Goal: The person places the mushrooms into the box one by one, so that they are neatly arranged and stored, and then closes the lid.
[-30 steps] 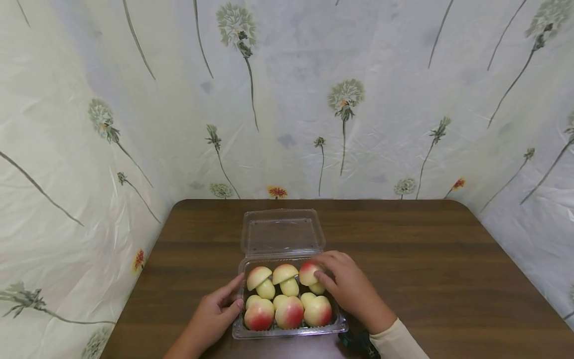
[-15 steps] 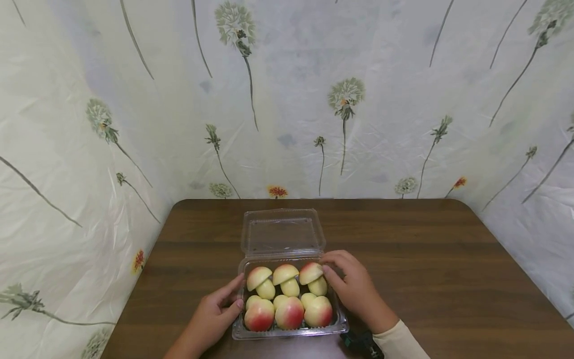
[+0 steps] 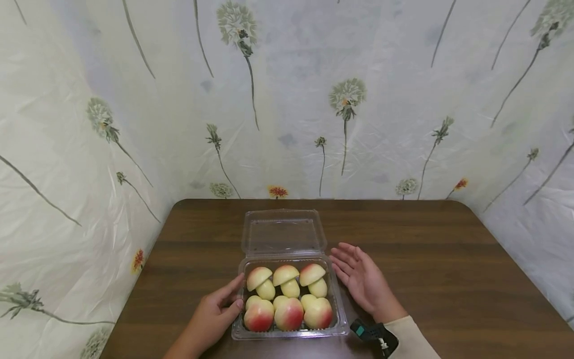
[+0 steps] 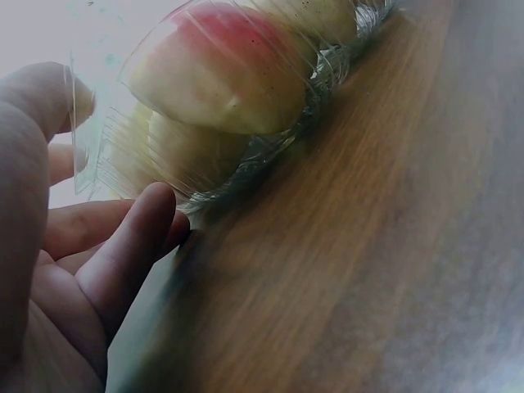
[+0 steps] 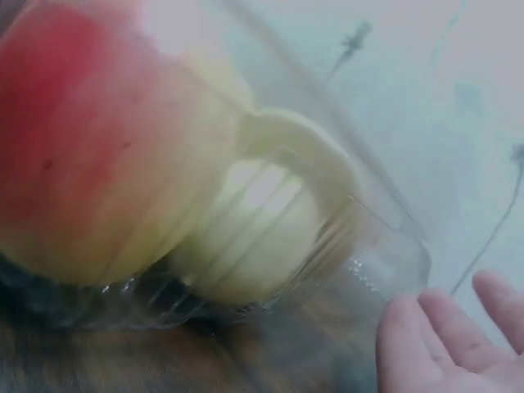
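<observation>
Resting w/ relaxed fingers, left hand [image 3: 214,311] touches clear box [image 3: 339,319] of mushroom toys [image 3: 289,299]; right hand [image 3: 363,279] released, just beside it.

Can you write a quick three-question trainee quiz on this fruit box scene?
1. True or false: the lid of the clear box is shut.
2. Which hand touches the box? A) left hand B) right hand C) both
3. Fill in: the mushroom-shaped pieces lie in ___ rows of three.

Key: 1. False, it stands open toward the wall. 2. A; the right hand lies open on the table beside the box, apart from it. 3. Two.
</observation>
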`<state>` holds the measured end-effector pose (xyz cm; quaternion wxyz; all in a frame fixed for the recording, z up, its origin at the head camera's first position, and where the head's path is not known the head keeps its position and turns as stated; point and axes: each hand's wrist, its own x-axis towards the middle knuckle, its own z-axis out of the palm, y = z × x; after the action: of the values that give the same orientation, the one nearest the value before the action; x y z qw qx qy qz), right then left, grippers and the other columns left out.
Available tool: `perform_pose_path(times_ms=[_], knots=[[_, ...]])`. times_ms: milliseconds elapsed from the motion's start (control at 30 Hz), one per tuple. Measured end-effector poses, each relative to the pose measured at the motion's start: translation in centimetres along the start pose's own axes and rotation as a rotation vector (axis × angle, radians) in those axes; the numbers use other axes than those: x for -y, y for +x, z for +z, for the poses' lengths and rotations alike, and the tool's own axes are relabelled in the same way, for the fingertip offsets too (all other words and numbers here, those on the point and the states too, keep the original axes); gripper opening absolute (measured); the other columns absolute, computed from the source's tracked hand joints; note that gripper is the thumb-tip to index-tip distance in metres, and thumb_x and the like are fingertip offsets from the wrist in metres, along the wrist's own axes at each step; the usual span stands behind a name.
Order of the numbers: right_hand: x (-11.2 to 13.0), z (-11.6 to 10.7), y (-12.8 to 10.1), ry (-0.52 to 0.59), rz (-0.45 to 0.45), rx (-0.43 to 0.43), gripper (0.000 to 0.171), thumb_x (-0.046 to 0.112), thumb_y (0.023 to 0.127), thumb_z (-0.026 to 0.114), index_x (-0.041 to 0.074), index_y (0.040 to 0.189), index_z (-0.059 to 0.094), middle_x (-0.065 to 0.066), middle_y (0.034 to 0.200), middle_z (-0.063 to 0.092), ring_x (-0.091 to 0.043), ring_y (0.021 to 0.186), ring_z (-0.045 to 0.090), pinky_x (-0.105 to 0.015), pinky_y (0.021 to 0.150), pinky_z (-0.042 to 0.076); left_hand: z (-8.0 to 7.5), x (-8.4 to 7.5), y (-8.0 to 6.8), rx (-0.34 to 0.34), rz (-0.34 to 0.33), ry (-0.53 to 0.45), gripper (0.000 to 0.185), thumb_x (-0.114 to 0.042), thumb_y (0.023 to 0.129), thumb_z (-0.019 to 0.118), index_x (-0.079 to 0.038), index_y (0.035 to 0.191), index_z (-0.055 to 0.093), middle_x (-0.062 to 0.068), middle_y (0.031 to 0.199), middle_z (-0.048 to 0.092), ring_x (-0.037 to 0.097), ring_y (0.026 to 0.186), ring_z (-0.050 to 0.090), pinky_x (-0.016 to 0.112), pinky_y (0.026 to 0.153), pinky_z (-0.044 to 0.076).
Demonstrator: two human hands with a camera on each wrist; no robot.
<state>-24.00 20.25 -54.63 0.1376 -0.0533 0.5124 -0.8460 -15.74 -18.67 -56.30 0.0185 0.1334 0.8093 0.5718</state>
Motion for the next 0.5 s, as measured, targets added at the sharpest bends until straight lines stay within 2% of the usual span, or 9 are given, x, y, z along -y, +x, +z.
perform_pose_path(times_ms=[100,200,333,500], knots=[[-0.2,-0.8,0.4,0.128,0.074,0.082,0.073,0.052,0.114,0.025,0.002,0.165,0.01,-0.024,0.168,0.02,-0.034,0.157,0.025,-0.034,0.121,0.038,0.0,0.0,0.0,0.003,-0.002,0.001,0.054,-0.017,0.104,0.067,-0.01,0.155,0.051,0.018,0.153,0.056,0.01,0.11,0.07,0.022,0.079,0.059],[-0.3,-1.6,1.0,0.288,0.15,0.158,0.083,0.058,0.112,0.027,0.006,0.168,-0.005,-0.021,0.174,0.0,-0.033,0.162,0.007,-0.035,0.127,0.028,-0.1,0.1,0.0,0.005,-0.006,-0.003,0.054,-0.018,0.105,0.066,-0.011,0.156,0.05,0.018,0.153,0.056,0.011,0.11,0.07,0.022,0.078,0.059],[-0.5,-2.6,1.8,0.508,0.231,0.273,0.095,0.067,0.107,0.033,0.01,0.167,-0.015,-0.014,0.176,-0.014,-0.028,0.163,-0.008,-0.037,0.131,0.013,0.0,0.1,0.0,0.002,0.0,-0.011,0.054,-0.017,0.105,0.066,-0.012,0.156,0.05,0.018,0.152,0.057,0.012,0.109,0.07,0.023,0.077,0.059],[-0.8,-3.2,2.7,0.717,0.268,0.387,0.104,0.074,0.103,0.034,0.012,0.162,-0.026,-0.01,0.172,-0.027,-0.026,0.16,-0.019,-0.037,0.132,0.002,0.1,0.1,-0.1,-0.003,0.006,-0.009,0.054,-0.015,0.104,0.066,-0.011,0.156,0.051,0.018,0.151,0.058,0.012,0.109,0.071,0.023,0.074,0.059]])
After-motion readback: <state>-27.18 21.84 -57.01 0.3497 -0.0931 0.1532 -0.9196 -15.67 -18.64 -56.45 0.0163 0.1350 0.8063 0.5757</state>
